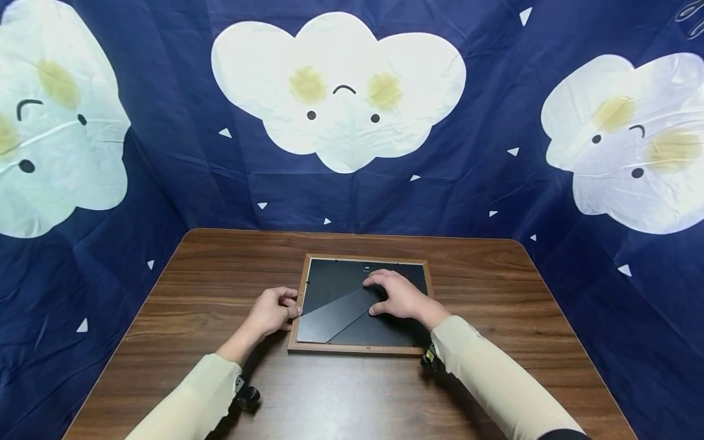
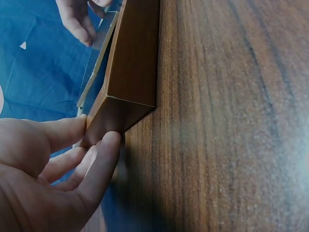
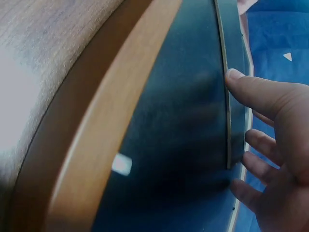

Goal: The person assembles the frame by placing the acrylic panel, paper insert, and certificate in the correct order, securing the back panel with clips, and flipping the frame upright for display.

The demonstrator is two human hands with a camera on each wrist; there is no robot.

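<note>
A wooden picture frame [image 1: 352, 349] lies face down, its black backing board [image 1: 335, 278] showing. A black easel stand [image 1: 332, 315] slants across the back, its wide end at the lower left corner; in the left wrist view this end [image 2: 99, 60] rises a little above the rim. My left hand [image 1: 272, 310] grips the frame's left side between thumb and fingers. Over the stand's upper right end, my right hand [image 1: 401, 294] has its thumb on one long edge [image 3: 226, 79] and its curled fingers along the other side, pinching the stand.
The frame rests on a brown wood-grain table [image 1: 220, 263]. Dark blue cloth [image 1: 352, 201] with white clouds hangs behind and at both sides. A small metal hanger [image 1: 366, 267] sits near the frame's top edge. Black wrist cameras [image 1: 249, 397] hang under both sleeves.
</note>
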